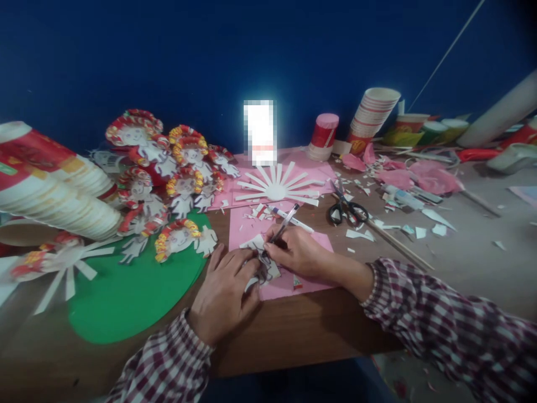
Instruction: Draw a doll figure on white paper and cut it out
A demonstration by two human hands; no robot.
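Note:
A pen is gripped in my right hand, its tip down at a small white paper piece with dark drawn lines. My left hand holds that piece at its left side, between thumb and fingers, and covers part of it. Under the piece lies a pink paper sheet. A white marker rests just beyond my right hand. Farther back, a white cup cut into fanned strips lies on pink paper. Black-handled scissors lie to the right of it.
Paper dolls with red and yellow rims crowd the left, near a green oval sheet. Stacked paper cups lean at far left; another stack stands back right. Scraps, a wooden stick and crumpled pink paper litter the right.

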